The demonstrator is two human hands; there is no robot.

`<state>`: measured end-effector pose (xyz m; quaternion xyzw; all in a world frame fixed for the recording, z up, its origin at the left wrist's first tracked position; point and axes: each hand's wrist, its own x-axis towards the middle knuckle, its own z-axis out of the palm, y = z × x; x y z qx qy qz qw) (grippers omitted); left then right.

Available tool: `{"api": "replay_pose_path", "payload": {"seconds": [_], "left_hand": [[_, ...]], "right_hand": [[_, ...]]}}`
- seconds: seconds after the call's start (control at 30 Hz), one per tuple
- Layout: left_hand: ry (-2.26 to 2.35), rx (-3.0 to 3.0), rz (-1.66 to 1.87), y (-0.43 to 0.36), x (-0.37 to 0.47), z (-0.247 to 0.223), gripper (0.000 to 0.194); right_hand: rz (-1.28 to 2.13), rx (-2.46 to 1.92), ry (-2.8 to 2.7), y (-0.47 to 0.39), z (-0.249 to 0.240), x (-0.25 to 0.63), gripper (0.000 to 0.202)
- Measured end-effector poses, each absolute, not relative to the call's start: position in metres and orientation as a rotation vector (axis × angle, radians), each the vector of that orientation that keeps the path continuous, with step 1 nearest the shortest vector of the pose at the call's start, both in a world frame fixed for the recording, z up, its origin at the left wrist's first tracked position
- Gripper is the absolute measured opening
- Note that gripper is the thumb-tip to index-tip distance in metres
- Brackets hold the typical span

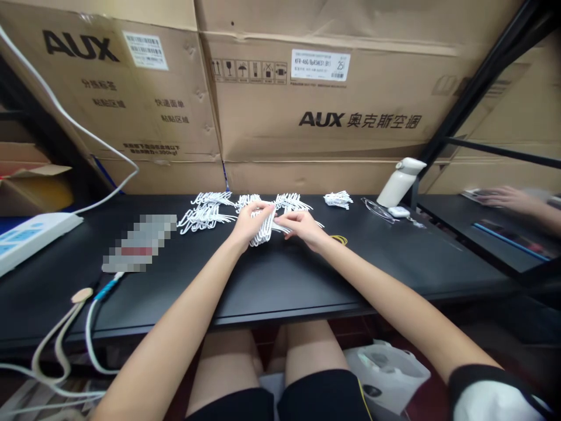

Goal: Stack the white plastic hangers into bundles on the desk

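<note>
In the head view, my left hand (252,221) is closed around a bundle of white wire hooks (263,232), its curved ends hanging toward me. From the other side my right hand (302,225) pinches the straight ends of that same bundle; its fingertips are partly hidden. Behind the hands lie more bundles of white hooks, one on the left (205,217) and one in the middle (293,202). A smaller white bundle (338,199) rests farther right. Yellow bands (340,240) lie on the black table (289,292) beside my right wrist.
Large cardboard boxes (263,128) wall off the back. At right stand a white bottle (400,182), glasses (377,210) and a small white case (398,212). A blurred phone-like object (140,242) and a power strip (35,237) lie left. Another person's hand (508,199) shows far right.
</note>
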<state>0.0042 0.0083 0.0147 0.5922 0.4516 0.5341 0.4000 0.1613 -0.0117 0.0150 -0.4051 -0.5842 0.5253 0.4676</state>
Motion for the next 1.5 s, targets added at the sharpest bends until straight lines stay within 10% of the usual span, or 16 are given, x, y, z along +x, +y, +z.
{"api": "replay_pose_path", "payload": {"seconds": [1.5], "left_hand": [[1.173,1.478,1.317,0.0066,0.0013,0.0167,0.022]], "right_hand": [[1.348,-1.038,-1.442,-0.0134,0.0157,0.1589,0.032]]}}
